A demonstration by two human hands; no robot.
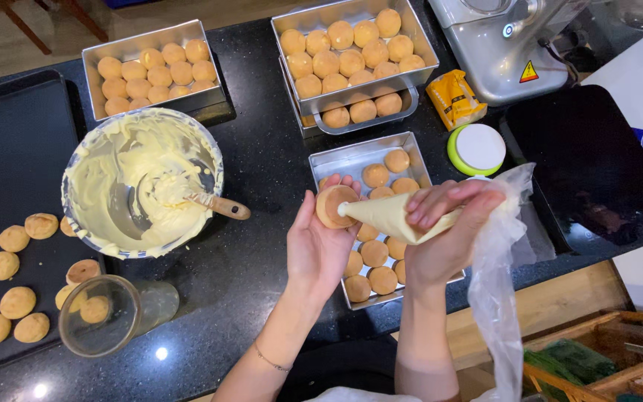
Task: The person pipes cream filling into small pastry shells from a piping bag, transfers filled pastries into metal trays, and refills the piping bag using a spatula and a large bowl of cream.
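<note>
Left hand [320, 240] cups a puff [334, 205], fingers curled round it, right hand [448, 231] squeezed tight on the piping bag [396, 216], its tip touching the puff, all above the near tray [336, 158] of puffs. Far left, a black sheet [9, 149] carries loose puffs. Left of the hands sits the cream bowl [143, 182] with a spatula [217, 205] inside. Two far trays [154, 67] hold more puffs. Near left, a glass [113, 313]. Right of the tray, a round green lid [476, 149].
</note>
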